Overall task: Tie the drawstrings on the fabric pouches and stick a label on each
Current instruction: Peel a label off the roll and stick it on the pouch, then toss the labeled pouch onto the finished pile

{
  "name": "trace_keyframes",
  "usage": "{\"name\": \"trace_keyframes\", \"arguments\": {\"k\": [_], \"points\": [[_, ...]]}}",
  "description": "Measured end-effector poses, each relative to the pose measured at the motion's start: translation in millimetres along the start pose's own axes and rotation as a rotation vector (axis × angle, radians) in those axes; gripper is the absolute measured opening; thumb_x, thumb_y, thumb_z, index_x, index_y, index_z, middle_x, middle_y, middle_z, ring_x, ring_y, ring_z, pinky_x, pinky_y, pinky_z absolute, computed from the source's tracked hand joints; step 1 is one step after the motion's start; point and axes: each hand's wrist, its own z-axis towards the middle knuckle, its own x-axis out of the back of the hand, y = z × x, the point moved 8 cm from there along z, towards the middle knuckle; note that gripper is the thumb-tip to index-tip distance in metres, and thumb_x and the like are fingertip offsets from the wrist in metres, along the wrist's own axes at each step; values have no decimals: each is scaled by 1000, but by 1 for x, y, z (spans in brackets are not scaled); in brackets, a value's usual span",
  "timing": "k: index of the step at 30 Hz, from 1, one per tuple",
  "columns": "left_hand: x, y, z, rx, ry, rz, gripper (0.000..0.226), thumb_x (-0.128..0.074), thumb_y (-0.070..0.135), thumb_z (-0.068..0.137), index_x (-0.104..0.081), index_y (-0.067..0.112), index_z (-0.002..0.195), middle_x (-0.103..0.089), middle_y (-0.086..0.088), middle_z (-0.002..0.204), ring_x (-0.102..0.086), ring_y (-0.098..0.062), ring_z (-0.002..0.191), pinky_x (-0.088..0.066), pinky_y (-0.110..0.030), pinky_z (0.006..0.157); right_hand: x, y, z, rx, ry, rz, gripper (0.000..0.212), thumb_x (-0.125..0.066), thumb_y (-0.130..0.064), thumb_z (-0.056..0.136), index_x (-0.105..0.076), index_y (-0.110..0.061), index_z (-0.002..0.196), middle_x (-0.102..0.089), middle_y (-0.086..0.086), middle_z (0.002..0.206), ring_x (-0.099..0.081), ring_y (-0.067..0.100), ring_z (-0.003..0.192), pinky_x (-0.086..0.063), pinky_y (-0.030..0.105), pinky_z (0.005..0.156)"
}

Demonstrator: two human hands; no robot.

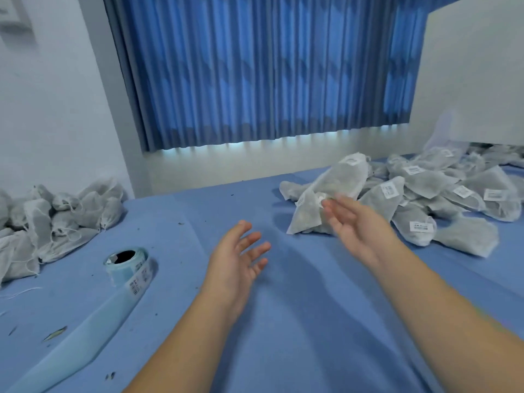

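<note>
Both hands slack and empty, left hand mid-worktop, right hand by a labelled pouch propped at 1 o'clock on the done pile, apparently kept apart from the unlabelled pouches at 9, label roll at 8.

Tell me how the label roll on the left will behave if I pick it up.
The label roll probably feels light: hollow core, thin wound layer. Its long loose strip lies unwound across the blue cloth, so it will likely trail and flop behind. Being round, it may roll if nudged.
</note>
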Motion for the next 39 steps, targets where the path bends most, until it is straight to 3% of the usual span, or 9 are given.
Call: {"name": "trace_keyframes", "arguments": {"k": [5,13,19,22,25,28,31,35,39], "points": [[12,7,-3,5,11,10,15,-56,27,93,-66,17,98,-66,-2,90,-63,-17,68,-45,-29,62,20,35,5,-170,239,-238,10,-53,-6,93,-53,-6,83,-54,7,75,-58,17,65,-50,23,52],[80,52,-21,-58,118,53,16,-53,19,93,-67,13,91,-61,2,64,-52,-13,53,-39,-28,57,-81,152,-26,-335,-54,-421,3,-63,-10,86,-62,-9,83,-55,0,54,-51,11,44,-41,21,41],[150,117,-34,-165,225,204,8,-58,17,91,-66,14,90,-62,3,64,-53,-11,48,-39,-24,52,-179,189,-46,-50,-245,-667,13,-61,-10,87,-66,-16,76,-64,-4,65,-60,9,58,-45,18,51],[198,151,-38,-194,338,488,7,-60,19,91,-66,14,90,-65,4,70,-56,-12,54,-42,-25,55,-222,197,-55,221,-348,-891,18,-57,-7,87,-67,-21,81,-64,-10,78,-57,5,71,-40,8,60],[248,176,-41,-216,454,1047,10,-55,21,92,-64,16,92,-64,4,84,-62,-14,68,-43,-25,61,-250,211,-67,505,-493,-1130,13,-58,-12,89,-69,-20,92,-60,-13,90,-54,4,86,-36,11,71],[288,185,-33,-153,471,1597,10,-50,22,91,-59,22,96,-57,4,99,-59,-13,78,-42,-27,65,-246,230,-67,555,-532,-1186,12,-58,-24,93,-68,-20,97,-57,-15,93,-55,7,95,-37,20,83],[318,186,-14,42,413,2069,30,-48,28,94,-52,20,122,-45,-1,123,-55,-22,98,-39,-31,74,-237,249,-59,484,-558,-1268,27,-52,-37,94,-67,-20,108,-59,-12,100,-56,12,101,-40,29,91],[346,196,19,157,456,2075,41,-48,33,95,-47,17,133,-39,-6,135,-54,-27,110,-40,-33,78,-238,257,-58,526,-609,-1279,40,-44,-48,91,-66,-22,110,-60,-12,105,-51,7,101,-37,24,88],[371,191,43,325,494,2113,44,-42,27,98,-42,14,140,-29,-13,144,-48,-33,123,-43,-39,96,-237,263,-55,524,-652,-1276,46,-39,-53,88,-66,-21,106,-57,-13,106,-49,7,104,-38,27,95]]}}
